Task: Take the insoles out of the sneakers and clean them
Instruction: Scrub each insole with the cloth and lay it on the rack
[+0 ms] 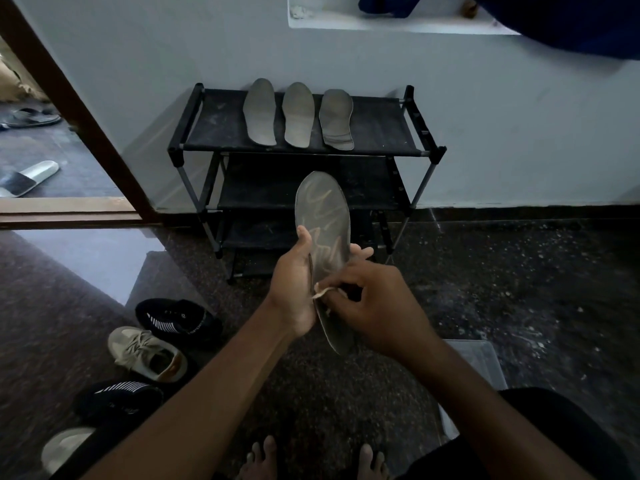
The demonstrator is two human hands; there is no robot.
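My left hand grips a grey insole by its edge and holds it upright, toe end up, in front of the shoe rack. Pale smear marks cross the insole's face. My right hand pinches a small pale cloth against the insole's lower half. Three more grey insoles lie side by side on the rack's top shelf. On the floor at the lower left stand a black striped sneaker, a beige sneaker and another black striped sneaker.
The black shoe rack stands against a pale wall. A clear plastic box sits on the dark speckled floor at my right. An open doorway at the left shows a slide sandal. My bare feet are at the bottom edge.
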